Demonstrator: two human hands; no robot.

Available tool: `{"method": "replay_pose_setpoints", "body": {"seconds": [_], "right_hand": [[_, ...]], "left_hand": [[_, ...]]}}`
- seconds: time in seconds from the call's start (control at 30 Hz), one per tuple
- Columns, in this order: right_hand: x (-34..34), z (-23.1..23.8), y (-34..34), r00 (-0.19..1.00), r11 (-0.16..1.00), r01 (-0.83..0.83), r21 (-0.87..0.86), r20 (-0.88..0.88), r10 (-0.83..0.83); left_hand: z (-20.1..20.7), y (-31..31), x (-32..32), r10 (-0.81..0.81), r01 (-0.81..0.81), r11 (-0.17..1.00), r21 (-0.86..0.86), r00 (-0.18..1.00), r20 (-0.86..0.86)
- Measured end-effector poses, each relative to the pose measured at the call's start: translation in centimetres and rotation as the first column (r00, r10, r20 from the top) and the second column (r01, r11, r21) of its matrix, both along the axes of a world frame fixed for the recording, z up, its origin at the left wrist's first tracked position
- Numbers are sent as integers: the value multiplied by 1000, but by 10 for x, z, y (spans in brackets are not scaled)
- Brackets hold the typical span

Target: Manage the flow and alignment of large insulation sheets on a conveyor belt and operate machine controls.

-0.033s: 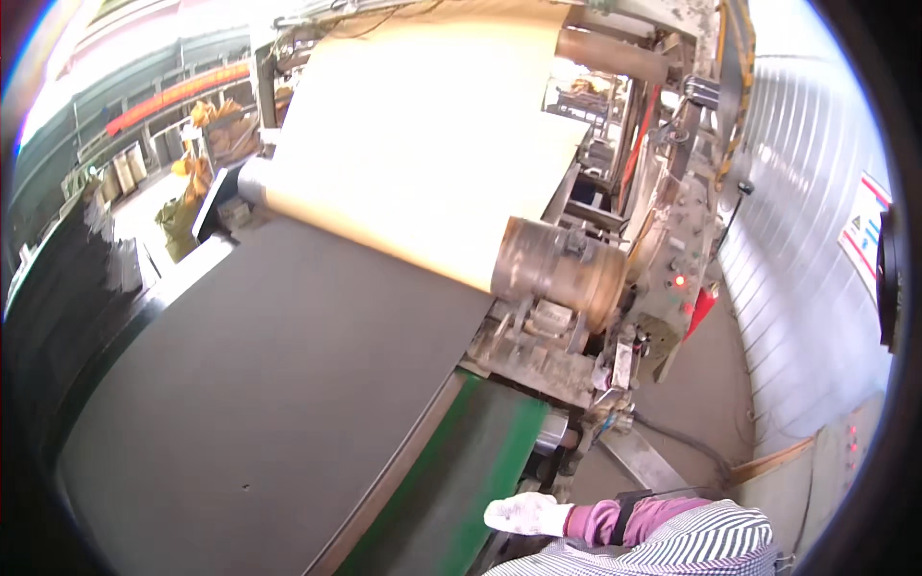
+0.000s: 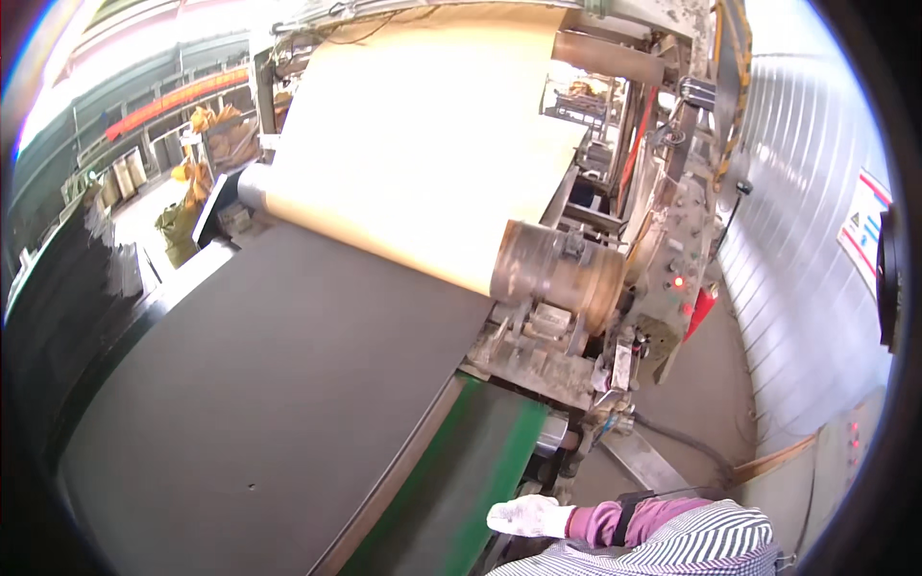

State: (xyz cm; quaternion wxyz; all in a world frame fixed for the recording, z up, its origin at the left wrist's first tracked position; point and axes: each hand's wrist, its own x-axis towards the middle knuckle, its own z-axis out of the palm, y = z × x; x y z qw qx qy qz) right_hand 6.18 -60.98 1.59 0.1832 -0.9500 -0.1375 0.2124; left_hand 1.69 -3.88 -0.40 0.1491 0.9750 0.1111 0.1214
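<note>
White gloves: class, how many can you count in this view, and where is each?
1: the white glove on the right hand, low in the picture, by the right edge of the green-edged belt. The left hand is out of view, so a second may be hidden.

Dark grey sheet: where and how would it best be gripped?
The dark grey sheet is probably best pinched at its right edge, coming from the right, if it lifts: that edge runs long and exposed beside the green-edged belt, facing the gloved hand.
</note>
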Motion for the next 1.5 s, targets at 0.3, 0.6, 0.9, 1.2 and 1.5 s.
{"method": "replay_pose_setpoints", "body": {"seconds": [0.3, 0.6, 0.9, 1.2, 1.5], "right_hand": [[-19, 14, 12, 987, 971, 158, 180, -64, -149], [-5, 46, 23, 998, 984, 19, 176, -56, -9], [16, 37, 22, 994, 956, 105, 273, -64, -91], [14, 24, 23, 925, 868, 364, 337, -240, -295], [69, 52, 84, 959, 905, -77, 418, 278, -47]], "left_hand": [[-22, -138, 82, 135, -135, 991, 4, 991, -18], [-20, -120, 78, 218, -237, 971, 1, 890, -401], [14, 28, 1, 201, -356, 933, -53, 636, -745], [-3, -103, 71, 184, -147, 983, 113, 836, -517], [6, -128, 84, 140, -74, 938, -339, 974, 176]]}}
